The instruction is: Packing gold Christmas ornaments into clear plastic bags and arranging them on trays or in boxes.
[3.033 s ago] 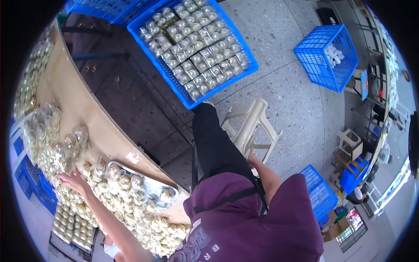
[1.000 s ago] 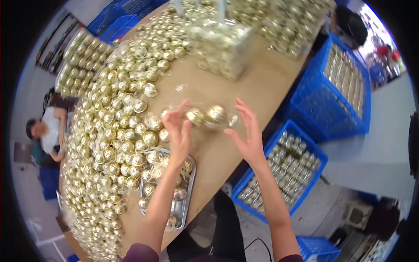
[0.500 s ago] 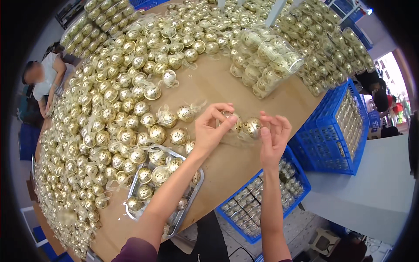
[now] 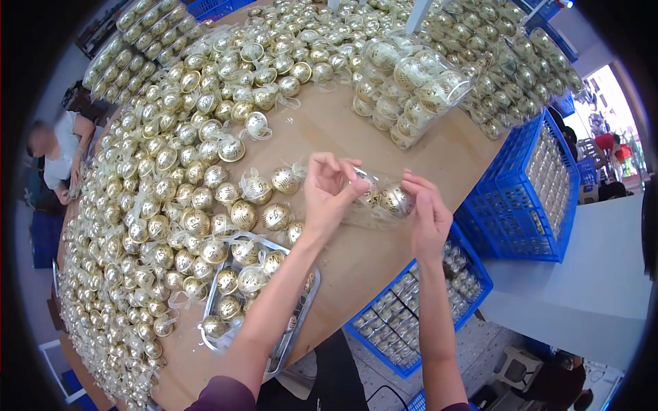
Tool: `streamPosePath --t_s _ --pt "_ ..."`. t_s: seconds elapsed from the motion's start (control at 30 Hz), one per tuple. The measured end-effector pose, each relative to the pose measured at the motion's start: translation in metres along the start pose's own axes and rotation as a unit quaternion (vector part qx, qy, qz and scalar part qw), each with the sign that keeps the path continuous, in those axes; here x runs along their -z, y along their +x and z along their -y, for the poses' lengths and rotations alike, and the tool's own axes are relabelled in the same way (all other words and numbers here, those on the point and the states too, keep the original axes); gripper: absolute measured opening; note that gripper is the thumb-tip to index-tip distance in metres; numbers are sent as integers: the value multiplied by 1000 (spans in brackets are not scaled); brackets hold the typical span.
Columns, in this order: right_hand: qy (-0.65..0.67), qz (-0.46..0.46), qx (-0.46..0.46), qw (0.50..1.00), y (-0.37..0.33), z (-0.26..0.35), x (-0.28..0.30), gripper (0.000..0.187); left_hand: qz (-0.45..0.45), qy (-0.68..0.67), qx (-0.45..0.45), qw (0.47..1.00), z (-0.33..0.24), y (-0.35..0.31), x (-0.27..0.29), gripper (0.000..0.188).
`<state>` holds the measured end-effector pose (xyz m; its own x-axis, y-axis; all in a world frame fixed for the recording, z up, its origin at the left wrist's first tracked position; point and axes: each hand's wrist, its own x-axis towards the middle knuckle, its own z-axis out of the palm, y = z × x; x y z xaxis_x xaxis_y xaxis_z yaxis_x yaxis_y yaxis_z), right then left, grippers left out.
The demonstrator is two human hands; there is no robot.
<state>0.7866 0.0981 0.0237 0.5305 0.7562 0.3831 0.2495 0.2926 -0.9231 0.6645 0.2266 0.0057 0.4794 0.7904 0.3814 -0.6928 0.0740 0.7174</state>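
Observation:
Above the brown tabletop, my two hands hold a small clear plastic pack of gold baubles (image 4: 396, 201) between them. My left hand (image 4: 327, 195) is closed on its left end, thumb and fingers pinching near a bauble that the hand partly hides. My right hand (image 4: 429, 214) closes on the other end, fingertips against the right bauble with its dark swirl pattern. Left of my hands, loose gold baubles with pale ribbons (image 4: 277, 216) lie on the table. Beneath my left forearm a metal tray (image 4: 310, 301) holds several more.
Loose baubles (image 4: 164, 164) cover the table's left and far side. Clear packs of baubles (image 4: 418, 89) are stacked at the back right. Blue crates (image 4: 504, 198) of packed baubles stand at the right, and another blue crate (image 4: 401, 373) sits below the table edge. A person (image 4: 65, 147) sits far left.
My right hand's fingers have come in against the right bauble. My left hand has shifted slightly along the pack. The whole view has shifted a little.

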Motion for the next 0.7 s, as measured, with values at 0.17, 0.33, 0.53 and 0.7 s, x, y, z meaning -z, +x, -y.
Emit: streamPosePath --t_s 0.17,0.33,0.53,0.7 --pt "-91 -37 -27 995 13 37 -8 16 -88 88 56 991 -16 -4 -14 31" --pt "-338 128 70 930 30 68 -12 15 -113 69 96 987 -27 -6 -20 28" --pt "-367 232 -9 901 42 86 -12 15 -114 76 93 986 -27 -8 -21 28" --pt "-444 197 138 863 29 77 -23 16 -96 80 74 989 -24 -6 -17 31"
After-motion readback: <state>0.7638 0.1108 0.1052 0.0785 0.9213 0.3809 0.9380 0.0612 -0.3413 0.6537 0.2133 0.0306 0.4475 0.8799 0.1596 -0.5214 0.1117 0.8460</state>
